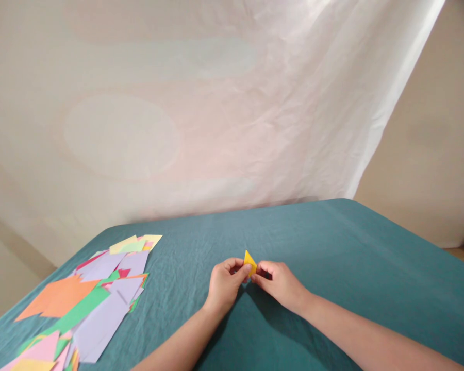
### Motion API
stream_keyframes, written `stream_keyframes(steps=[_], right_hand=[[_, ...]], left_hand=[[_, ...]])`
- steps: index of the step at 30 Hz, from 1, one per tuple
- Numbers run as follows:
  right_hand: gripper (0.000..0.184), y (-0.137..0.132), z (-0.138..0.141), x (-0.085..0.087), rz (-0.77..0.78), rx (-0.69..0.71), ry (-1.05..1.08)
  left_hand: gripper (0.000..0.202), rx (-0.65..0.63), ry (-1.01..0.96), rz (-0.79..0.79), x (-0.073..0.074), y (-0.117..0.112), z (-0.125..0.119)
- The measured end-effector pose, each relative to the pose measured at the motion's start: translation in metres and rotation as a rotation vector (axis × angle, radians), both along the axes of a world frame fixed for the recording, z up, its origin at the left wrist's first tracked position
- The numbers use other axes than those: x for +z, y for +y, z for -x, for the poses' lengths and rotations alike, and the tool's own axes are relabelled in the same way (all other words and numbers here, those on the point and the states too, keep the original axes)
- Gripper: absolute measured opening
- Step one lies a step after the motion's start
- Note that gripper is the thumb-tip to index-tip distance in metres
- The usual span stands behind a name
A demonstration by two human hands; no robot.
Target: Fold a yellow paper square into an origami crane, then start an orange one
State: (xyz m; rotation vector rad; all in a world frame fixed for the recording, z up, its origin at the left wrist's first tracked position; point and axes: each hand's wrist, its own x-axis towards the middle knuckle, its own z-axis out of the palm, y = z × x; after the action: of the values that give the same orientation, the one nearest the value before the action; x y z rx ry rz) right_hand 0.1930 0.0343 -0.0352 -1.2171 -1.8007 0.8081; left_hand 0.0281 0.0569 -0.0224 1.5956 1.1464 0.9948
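Observation:
A small piece of folded yellow paper (249, 262) is held up between my two hands, its pointed tip upward. My left hand (228, 282) pinches it from the left, the thumb lying across its face. From the right, the thumb and fingertips of my right hand (279, 284) close on its edge. The lower part of the paper is partly hidden by the fingers. Both hands are just over the green cloth, with their shadows falling below.
On the left of the green-covered table (332, 247) lies a loose, overlapping pile of coloured paper sheets (100, 314) in purple, orange, green, pink and yellow. A pale hanging sheet (216, 129) stands behind the table's far edge.

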Motion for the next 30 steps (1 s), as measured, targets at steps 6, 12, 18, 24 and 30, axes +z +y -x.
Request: stream_keyframes(steps=[6,12,18,24,30], right_hand=[[0.023,-0.001,0.000,0.002,0.026,0.012,0.015],[0.027,-0.005,-0.004,0.007,0.031,0.048,0.119],[0.030,0.001,-0.009,0.006,0.120,0.105,0.218],[0.032,0.001,-0.010,0.007,0.182,0.128,0.249],[0.020,-0.002,-0.009,0.006,0.095,0.056,0.209]], left_hand=[[0.026,0.009,-0.096,0.082,-0.002,0.005,0.001],[0.031,-0.077,-0.173,0.183,-0.001,0.011,0.006],[0.034,-0.194,-0.222,0.242,-0.001,0.010,0.007],[0.030,-0.279,-0.258,0.244,0.001,0.009,0.009],[0.023,-0.245,-0.220,0.179,-0.004,0.008,0.007]])
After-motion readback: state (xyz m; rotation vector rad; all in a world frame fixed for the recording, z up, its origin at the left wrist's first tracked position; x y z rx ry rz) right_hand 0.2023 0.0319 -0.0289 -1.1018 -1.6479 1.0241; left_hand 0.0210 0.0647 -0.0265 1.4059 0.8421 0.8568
